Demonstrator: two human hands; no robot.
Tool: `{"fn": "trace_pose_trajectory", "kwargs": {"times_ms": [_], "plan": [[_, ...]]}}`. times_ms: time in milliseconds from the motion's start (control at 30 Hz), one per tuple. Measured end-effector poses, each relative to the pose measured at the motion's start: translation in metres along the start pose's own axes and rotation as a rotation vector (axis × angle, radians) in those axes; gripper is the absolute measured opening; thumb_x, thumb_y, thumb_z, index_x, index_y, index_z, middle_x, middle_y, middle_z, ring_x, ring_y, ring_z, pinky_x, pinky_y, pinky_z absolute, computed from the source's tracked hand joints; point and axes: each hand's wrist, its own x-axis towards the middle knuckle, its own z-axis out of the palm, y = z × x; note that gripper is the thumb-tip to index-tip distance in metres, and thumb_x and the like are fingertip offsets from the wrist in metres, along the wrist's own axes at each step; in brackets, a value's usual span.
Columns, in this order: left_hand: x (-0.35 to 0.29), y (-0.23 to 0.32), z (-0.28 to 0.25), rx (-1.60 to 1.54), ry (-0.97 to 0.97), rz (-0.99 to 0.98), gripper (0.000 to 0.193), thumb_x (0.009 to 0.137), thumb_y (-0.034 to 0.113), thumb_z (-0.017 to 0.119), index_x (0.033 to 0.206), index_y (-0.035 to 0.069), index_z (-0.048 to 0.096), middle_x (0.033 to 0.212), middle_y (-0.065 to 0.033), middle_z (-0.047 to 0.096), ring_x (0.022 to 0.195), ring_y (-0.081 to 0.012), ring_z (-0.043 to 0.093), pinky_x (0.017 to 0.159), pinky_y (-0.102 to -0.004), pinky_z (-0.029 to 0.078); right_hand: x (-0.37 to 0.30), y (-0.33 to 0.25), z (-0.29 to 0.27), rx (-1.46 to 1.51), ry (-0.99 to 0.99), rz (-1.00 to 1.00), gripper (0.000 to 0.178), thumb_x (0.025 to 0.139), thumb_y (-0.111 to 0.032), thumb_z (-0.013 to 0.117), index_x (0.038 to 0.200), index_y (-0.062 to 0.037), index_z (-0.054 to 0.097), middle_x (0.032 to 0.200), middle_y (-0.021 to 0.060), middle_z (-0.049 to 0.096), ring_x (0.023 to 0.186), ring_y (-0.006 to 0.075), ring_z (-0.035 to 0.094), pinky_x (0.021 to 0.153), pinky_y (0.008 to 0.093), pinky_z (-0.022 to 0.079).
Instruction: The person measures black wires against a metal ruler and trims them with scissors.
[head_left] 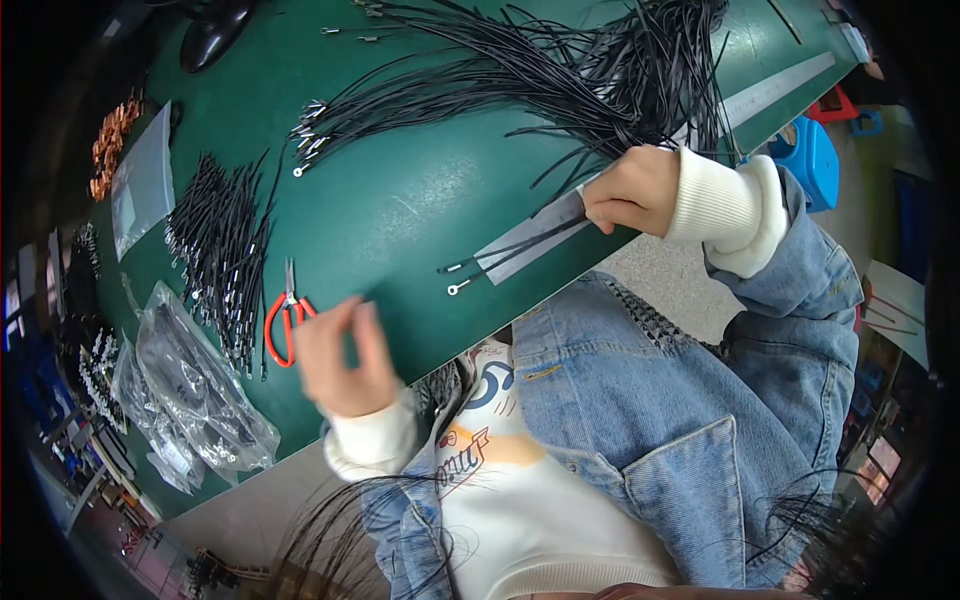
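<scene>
My right hand [635, 190] is closed around black wires [535, 240] and rests over a steel ruler [510, 262] near the table's front edge. Two wire ends poke out to the left of it, one tipped with a ring terminal [458, 289]. What lies inside the fist is hidden. My left hand [345, 355], blurred by motion, hovers by the table edge with thumb and fingers apart, and nothing shows between them. Just beyond it lie red-handled scissors [290, 310], their silver tips pointing away from me.
A large heap of long black wires [480, 90] covers the far side. To the left lie a bundle of shorter wires [220, 240], clear plastic bags [200, 385], a flat bag [143, 185] and copper-coloured parts [113, 150]. A blue stool [815, 165] stands beyond the table's right edge.
</scene>
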Motion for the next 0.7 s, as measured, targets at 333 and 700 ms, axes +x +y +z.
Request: {"fn": "trace_pose_trajectory", "kwargs": {"times_ms": [333,700], "plan": [[-0.025,-0.077,-0.053,0.137,-0.185,-0.329,0.031,0.073,-0.001,0.065,0.103,0.0,0.061,0.08,-0.0047,0.061,0.062,-0.0091,0.056,0.052,-0.021,0.042,0.026,-0.018,-0.001,0.202,0.116,-0.253,0.018,0.089,-0.011,0.049,0.077,-0.0016,0.059,0.069,0.0065,0.061,0.059,0.0199,0.059,0.056,0.0299,0.047],[-0.019,0.009,-0.025,-0.679,-0.554,-0.486,0.022,0.081,0.0,0.056,0.103,-0.004,0.058,0.061,-0.0017,0.055,0.05,-0.0097,0.055,0.048,-0.0207,0.043,0.049,-0.039,0.005,0.411,0.157,-0.182,0.019,0.091,-0.014,0.048,0.081,-0.0042,0.061,0.068,0.0064,0.059,0.059,0.0194,0.056,0.057,0.0304,0.045]]}}
